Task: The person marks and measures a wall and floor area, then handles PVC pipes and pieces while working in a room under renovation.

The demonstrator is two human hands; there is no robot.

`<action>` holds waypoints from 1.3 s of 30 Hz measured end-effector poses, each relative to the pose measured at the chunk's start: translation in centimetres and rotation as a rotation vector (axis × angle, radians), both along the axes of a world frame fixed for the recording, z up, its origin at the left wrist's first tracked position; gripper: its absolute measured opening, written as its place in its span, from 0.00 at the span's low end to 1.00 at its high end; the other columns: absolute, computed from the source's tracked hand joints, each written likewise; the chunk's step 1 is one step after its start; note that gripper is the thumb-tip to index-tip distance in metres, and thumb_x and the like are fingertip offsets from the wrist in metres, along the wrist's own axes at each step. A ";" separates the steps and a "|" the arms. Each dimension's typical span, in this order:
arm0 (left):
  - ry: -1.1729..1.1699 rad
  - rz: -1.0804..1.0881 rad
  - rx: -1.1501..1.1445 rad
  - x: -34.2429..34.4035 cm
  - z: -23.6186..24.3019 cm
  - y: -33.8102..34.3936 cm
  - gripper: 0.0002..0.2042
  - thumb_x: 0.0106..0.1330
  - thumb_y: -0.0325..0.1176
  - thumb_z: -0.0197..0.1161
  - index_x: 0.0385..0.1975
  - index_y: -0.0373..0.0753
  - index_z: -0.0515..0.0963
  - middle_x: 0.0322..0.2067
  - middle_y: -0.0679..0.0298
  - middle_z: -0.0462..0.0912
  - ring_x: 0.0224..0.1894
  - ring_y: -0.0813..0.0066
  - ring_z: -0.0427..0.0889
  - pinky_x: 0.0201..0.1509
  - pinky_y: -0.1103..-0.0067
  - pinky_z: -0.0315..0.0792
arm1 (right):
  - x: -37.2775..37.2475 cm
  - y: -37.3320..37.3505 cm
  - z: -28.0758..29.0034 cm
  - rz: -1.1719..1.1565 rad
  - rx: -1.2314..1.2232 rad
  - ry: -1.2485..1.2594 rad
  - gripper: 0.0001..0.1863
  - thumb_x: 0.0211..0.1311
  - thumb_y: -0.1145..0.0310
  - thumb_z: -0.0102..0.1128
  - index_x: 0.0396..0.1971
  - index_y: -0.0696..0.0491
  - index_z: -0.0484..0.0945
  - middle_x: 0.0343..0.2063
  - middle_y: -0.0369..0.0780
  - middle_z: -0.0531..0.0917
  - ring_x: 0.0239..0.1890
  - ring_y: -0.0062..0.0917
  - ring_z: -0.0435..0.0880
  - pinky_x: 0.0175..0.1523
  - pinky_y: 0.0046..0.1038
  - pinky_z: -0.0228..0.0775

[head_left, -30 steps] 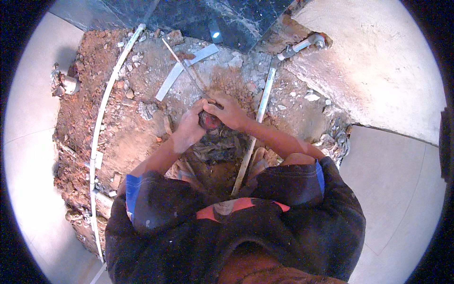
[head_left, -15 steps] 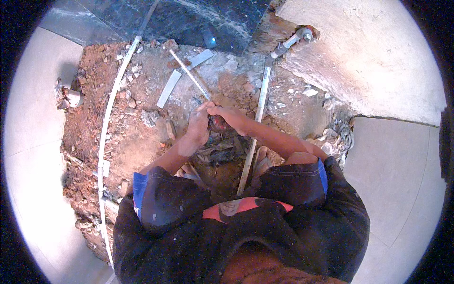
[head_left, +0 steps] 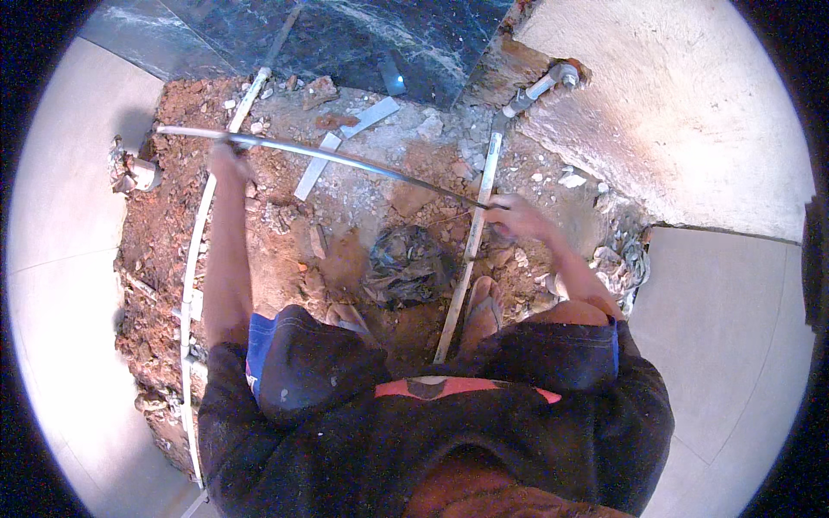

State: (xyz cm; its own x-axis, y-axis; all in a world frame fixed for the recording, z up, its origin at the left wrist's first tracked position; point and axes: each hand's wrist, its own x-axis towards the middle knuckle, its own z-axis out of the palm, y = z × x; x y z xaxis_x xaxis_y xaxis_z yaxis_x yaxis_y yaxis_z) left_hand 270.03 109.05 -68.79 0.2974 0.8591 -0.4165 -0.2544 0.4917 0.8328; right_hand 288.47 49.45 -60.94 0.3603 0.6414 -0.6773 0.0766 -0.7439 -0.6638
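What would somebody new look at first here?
Probably the long shiny strip, held across the dirt by the left hand and right hand. Next, the crumpled black plastic just ahead of the feet. Then the dark marbled slab at the top.

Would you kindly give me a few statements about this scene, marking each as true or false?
1. The long thin strip reaches from the left hand to the right hand. True.
2. The two hands are touching each other. False: they are well apart.
3. The straight white pipe runs between the feet. True.
4. The right hand reaches farther from the body than the left hand. False: the left hand is farther out.
5. Crumpled black plastic lies left of the straight white pipe. True.
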 end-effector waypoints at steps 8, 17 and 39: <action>0.041 -0.201 -0.029 -1.1 -2.1 13.3 0.06 0.71 0.34 0.54 0.32 0.41 0.74 0.29 0.61 0.75 0.33 0.67 0.77 0.36 0.67 0.78 | 4.5 -8.7 3.0 -0.096 -0.088 -0.389 0.17 0.61 0.55 0.60 0.31 0.56 0.83 0.19 0.37 0.75 0.26 0.22 0.77 0.30 0.26 0.67; -0.145 -0.255 -0.091 7.4 2.0 -4.4 0.08 0.69 0.33 0.55 0.44 0.41 0.74 0.32 0.64 0.76 0.36 0.70 0.77 0.39 0.71 0.76 | 7.1 -2.9 4.7 0.051 0.182 -0.486 0.17 0.60 0.54 0.59 0.30 0.54 0.85 0.23 0.43 0.84 0.28 0.34 0.83 0.41 0.34 0.73; 0.265 -0.128 0.118 11.0 5.8 4.0 0.05 0.65 0.30 0.56 0.35 0.40 0.78 0.33 0.58 0.80 0.34 0.65 0.80 0.33 0.65 0.78 | 10.3 -9.6 8.8 -0.138 0.117 -0.361 0.14 0.66 0.60 0.62 0.28 0.54 0.83 0.18 0.29 0.77 0.18 0.12 0.72 0.24 0.20 0.62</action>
